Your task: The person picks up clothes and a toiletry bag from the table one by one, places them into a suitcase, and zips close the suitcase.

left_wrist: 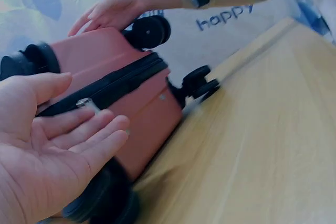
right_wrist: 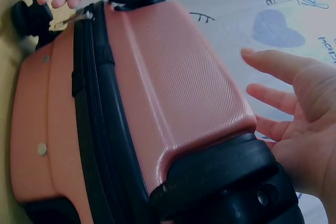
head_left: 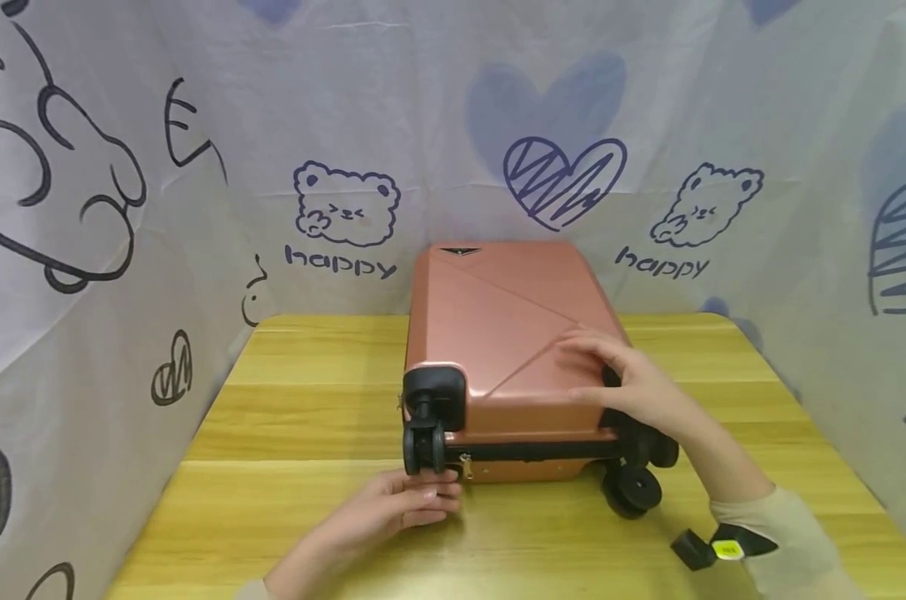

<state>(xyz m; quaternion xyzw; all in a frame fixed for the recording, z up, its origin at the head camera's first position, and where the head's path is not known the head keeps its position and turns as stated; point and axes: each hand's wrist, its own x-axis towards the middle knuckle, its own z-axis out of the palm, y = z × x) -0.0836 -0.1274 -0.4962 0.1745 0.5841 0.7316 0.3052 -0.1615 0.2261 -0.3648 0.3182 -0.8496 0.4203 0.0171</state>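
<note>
A pink hard-shell suitcase (head_left: 513,333) lies flat on the table, its wheeled end facing me. My left hand (head_left: 396,504) is just below the near left double wheel (head_left: 423,446), palm turned up in the left wrist view and fingers loosely bent. Close to those fingertips hangs a metal zipper pull (left_wrist: 85,102); whether they touch it I cannot tell. Over the near right corner is my right hand (head_left: 633,387), fingers spread by the shell beside the black wheel housing (right_wrist: 220,177). It grips nothing. Part of the right wheels is hidden behind the right wrist.
The yellow wood-grain table (head_left: 295,400) extends on both sides of the suitcase. White cloth (head_left: 362,108) printed with hearts and bears hangs behind and at both sides. A black strap with a small camera (head_left: 694,548) is on the right wrist.
</note>
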